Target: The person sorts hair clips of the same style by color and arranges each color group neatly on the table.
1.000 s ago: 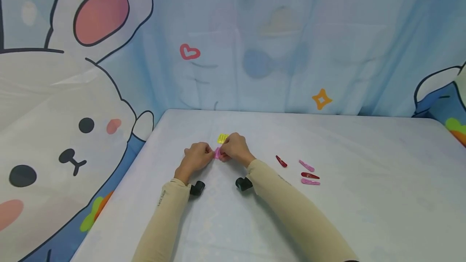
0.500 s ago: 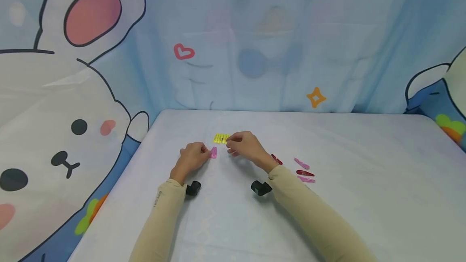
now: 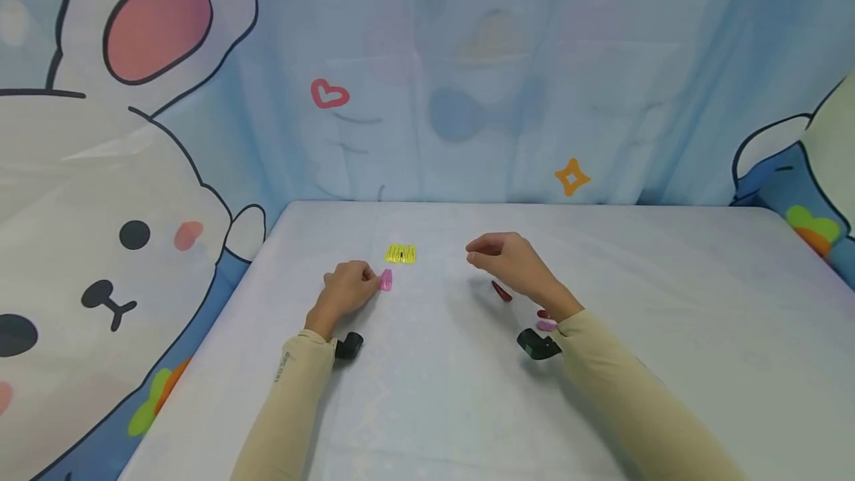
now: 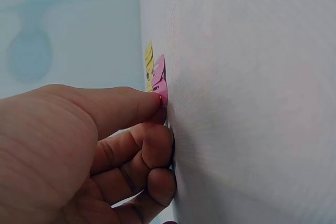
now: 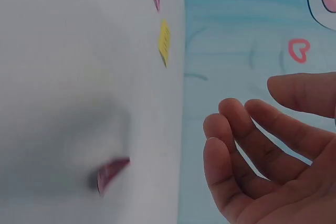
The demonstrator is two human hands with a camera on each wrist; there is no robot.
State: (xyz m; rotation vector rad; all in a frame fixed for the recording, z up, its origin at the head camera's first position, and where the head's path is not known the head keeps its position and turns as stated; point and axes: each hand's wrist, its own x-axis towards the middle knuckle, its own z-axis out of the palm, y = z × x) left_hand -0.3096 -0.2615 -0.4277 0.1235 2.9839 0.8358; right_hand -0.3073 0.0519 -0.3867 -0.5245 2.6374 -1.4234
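My left hand [image 3: 347, 290] pinches the near end of a pink snap hair clip [image 3: 386, 280] at the table surface. In the left wrist view, the thumb and a fingertip meet at that pink clip [image 4: 160, 72]. Just behind it lies a row of yellow hair clips [image 3: 401, 253], side by side. Off to the right, my right hand [image 3: 517, 264] hovers over the table with relaxed, slightly bent fingers and nothing between them. Below it lies a dark red hair clip [image 3: 502, 291], also seen as a blurred red clip [image 5: 111, 172] in the right wrist view.
Another red clip [image 3: 544, 314] and a pink clip [image 3: 545, 326] lie partly hidden by my right wrist. The white-covered table [image 3: 427, 407] ends at a printed blue curtain [image 3: 481, 95]. Black wrist cameras [image 3: 538, 345] hang close to the tabletop.
My right hand has moved from the pink clip rightward, past the yellow row, uncovering it. The left hand stays at the pink clip. The head view has shifted slightly.
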